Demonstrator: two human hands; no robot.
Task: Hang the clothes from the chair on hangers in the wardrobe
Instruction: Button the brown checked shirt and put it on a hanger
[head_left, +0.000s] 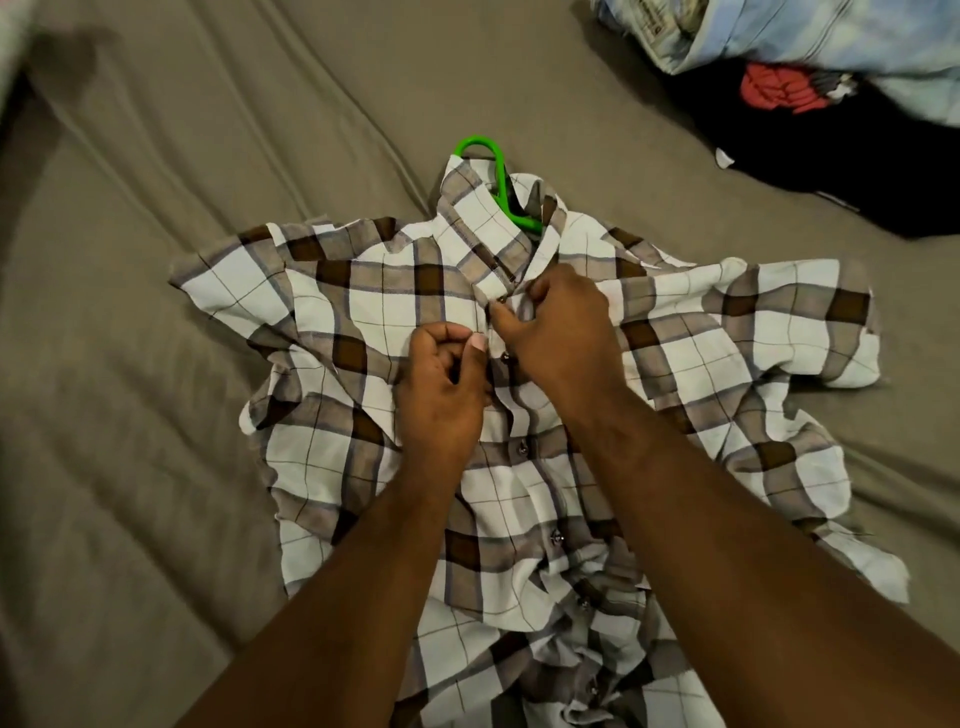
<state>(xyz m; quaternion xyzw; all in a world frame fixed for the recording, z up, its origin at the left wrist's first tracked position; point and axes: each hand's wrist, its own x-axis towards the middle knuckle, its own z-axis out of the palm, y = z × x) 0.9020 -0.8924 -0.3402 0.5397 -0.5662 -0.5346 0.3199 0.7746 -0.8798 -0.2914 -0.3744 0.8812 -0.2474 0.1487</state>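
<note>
Left hand (441, 387) and right hand (558, 332), fingers curled, pinch the front placket of the plaid shirt (363, 291) just below its collar. The shirt lies mid-frame on the bed (156, 218), its long axis running top to bottom of the frame and its collar toward the top. The hook of the green hanger (493, 163) protrudes from the collar.

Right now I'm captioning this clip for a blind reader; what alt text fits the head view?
The left hand and right hand pinch the front edges of a plaid shirt just below its collar, seemingly buttoning it. The shirt lies on a tan sheet with a green hanger in its neck; other clothes lie at upper right.
</note>
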